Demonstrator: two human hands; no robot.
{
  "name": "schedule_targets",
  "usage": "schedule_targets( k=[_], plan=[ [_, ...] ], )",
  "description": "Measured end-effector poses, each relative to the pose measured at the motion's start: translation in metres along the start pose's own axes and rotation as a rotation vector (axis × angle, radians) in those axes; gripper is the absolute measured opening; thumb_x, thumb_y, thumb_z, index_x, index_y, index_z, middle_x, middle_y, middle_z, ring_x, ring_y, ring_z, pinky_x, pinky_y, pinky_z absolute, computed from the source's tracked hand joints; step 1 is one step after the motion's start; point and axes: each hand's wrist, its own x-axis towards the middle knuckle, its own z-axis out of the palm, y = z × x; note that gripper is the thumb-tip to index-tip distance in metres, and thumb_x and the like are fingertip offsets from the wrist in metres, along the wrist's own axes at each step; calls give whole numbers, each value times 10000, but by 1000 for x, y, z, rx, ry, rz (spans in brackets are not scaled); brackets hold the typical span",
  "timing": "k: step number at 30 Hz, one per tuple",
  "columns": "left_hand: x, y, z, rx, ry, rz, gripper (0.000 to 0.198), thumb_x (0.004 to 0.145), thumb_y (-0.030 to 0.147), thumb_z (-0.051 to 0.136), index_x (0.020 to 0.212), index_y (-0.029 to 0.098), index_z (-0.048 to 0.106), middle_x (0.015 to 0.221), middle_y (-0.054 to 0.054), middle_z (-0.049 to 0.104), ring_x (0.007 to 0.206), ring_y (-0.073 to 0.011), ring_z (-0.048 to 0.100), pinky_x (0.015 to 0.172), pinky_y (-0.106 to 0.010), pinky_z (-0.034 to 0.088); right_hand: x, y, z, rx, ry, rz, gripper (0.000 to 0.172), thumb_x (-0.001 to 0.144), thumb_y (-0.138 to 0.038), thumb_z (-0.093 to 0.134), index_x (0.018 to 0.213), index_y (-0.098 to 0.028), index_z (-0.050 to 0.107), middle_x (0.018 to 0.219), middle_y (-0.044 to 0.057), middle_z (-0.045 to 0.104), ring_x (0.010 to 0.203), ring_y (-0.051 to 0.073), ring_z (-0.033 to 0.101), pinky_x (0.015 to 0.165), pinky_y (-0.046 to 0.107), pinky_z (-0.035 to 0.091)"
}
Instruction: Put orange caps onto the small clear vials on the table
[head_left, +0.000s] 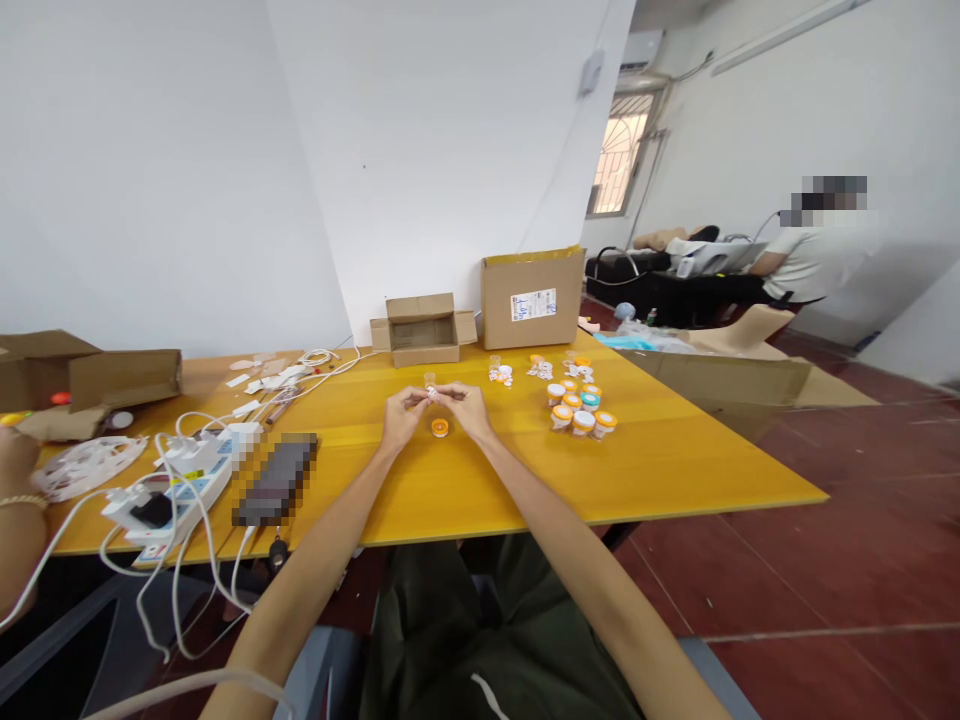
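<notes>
My left hand (pixel 403 412) and my right hand (pixel 466 408) meet over the table, fingertips pinched together. Between them shows a small white piece (pixel 433 394), too small to make out further. Just beyond the fingers stands a small clear cup (pixel 430 379), partly covered by them. An orange lid (pixel 440 428) lies on the table right below my hands. Farther back to the right are loose white pieces (pixel 501 377) in small heaps, with small containers beside them. Several lidded jars (pixel 571 402) with orange, white and teal lids stand grouped to the right of my right hand.
An open cardboard box (pixel 425 340) and a taller closed carton (pixel 534 300) stand against the wall. Left lie a power strip (pixel 202 480) with tangled cables, a dark phone (pixel 277 480) and another open box (pixel 124 378). Another person's hand (pixel 16 455) is at far left; someone sits in the right background.
</notes>
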Motion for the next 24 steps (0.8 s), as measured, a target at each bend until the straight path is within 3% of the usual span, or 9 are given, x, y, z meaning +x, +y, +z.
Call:
schedule_targets(
  k=[6,19,24],
  plan=[
    [-1,2,-1,18,-18,37,137,727,345,735,719,212,704,783,-30,740,793,-207,700,813,-370,559,0,0,0,20,-1,9,237,569,-405,811,713,-222,765,744,28,750,674,198,681,693,347,572],
    [-1,-4,-3,99,-15,135,149,759,373,719,726,228,710,803,-36,738,799,-207,687,796,-363,559,2,4,-3,21,-10,34,255,533,-393,836,704,-220,760,792,39,767,800,232,709,760,368,573],
    [-1,-2,-3,71,-29,99,139,742,361,738,729,226,709,793,-33,730,799,-206,693,802,-359,556,2,-1,-5,21,-9,53,237,521,-381,837,673,-221,751,772,31,764,773,220,703,754,360,569]
  ],
)
